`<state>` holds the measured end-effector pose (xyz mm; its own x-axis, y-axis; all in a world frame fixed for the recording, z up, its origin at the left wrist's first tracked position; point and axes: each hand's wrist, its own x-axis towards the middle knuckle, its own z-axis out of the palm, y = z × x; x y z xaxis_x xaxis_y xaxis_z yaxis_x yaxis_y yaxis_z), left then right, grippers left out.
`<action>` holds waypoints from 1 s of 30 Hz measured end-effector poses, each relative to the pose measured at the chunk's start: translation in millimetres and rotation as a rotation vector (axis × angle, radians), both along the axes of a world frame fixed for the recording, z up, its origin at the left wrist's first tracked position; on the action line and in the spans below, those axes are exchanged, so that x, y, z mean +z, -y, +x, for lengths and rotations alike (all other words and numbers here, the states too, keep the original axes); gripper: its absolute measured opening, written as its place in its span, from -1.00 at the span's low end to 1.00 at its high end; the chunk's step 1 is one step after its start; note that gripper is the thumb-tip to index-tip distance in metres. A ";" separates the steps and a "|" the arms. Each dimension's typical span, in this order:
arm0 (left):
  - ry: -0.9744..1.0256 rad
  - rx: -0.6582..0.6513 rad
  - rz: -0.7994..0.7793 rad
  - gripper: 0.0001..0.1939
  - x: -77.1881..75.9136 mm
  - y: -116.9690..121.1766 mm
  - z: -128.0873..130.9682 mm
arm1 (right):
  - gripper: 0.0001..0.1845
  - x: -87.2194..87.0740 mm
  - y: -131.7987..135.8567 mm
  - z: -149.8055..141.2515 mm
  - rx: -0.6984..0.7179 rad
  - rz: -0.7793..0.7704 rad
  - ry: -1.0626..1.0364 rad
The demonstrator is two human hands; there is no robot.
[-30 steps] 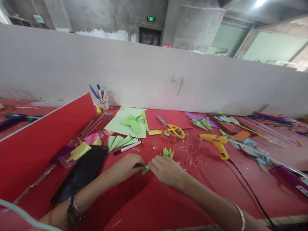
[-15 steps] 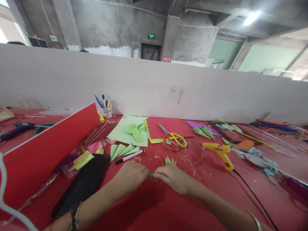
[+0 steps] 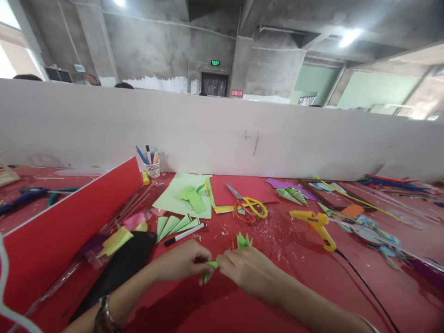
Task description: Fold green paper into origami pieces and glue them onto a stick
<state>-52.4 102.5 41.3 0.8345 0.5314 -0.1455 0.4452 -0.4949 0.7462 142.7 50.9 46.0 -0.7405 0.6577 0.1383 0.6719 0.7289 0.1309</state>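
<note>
While left hand [image 3: 185,261] pinches it, green paper strip [image 3: 212,264]: bright, bent.

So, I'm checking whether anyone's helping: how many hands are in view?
2: the left hand, its fingers on the small green piece, and the right hand, at that piece's right end. Any hands behind the white partition would be hidden.

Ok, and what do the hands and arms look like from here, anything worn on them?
The left hand and right hand are ungloved, and no sleeve shows. The left arm has a dark band and a silvery bangle. On the right arm, part of a thin pale bangle shows at the picture's bottom edge.
</note>
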 end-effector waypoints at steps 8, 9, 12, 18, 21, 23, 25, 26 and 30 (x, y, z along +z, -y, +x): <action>-0.086 -0.048 0.397 -0.82 4.2 5.3 1.5 | -0.81 8.1 -1.0 -0.2 -0.121 -0.289 -0.158; -0.125 -0.055 0.525 -0.82 5.3 7.4 3.4 | -0.76 9.8 -1.7 0.5 -0.143 -0.412 -0.245; -0.234 -0.069 0.828 -0.81 3.9 13.8 8.9 | -0.64 9.9 -3.9 3.1 -0.189 -0.811 -0.546; -0.234 -0.129 1.099 -0.82 0.0 17.9 9.1 | -0.66 -2.2 -10.2 5.1 -0.260 -1.221 -0.866; -0.211 -0.163 1.117 -0.80 3.1 17.1 5.5 | -0.66 -3.0 -10.0 5.6 -0.277 -1.386 -0.857; -0.204 -0.163 1.089 -0.78 3.6 15.8 3.6 | -0.65 -0.9 -7.7 5.0 -0.271 -1.359 -0.800; -0.227 -0.116 1.003 -0.77 3.2 13.9 2.1 | -0.69 2.1 -4.7 3.1 -0.237 -1.055 -0.696; -0.233 -0.088 0.925 -0.77 3.2 13.0 1.4 | -0.73 3.2 -3.3 1.8 -0.213 -0.845 -0.601; -0.164 -0.034 0.546 -0.82 6.1 10.7 -1.9 | -0.87 0.1 -1.0 -3.4 -0.120 -0.249 -0.138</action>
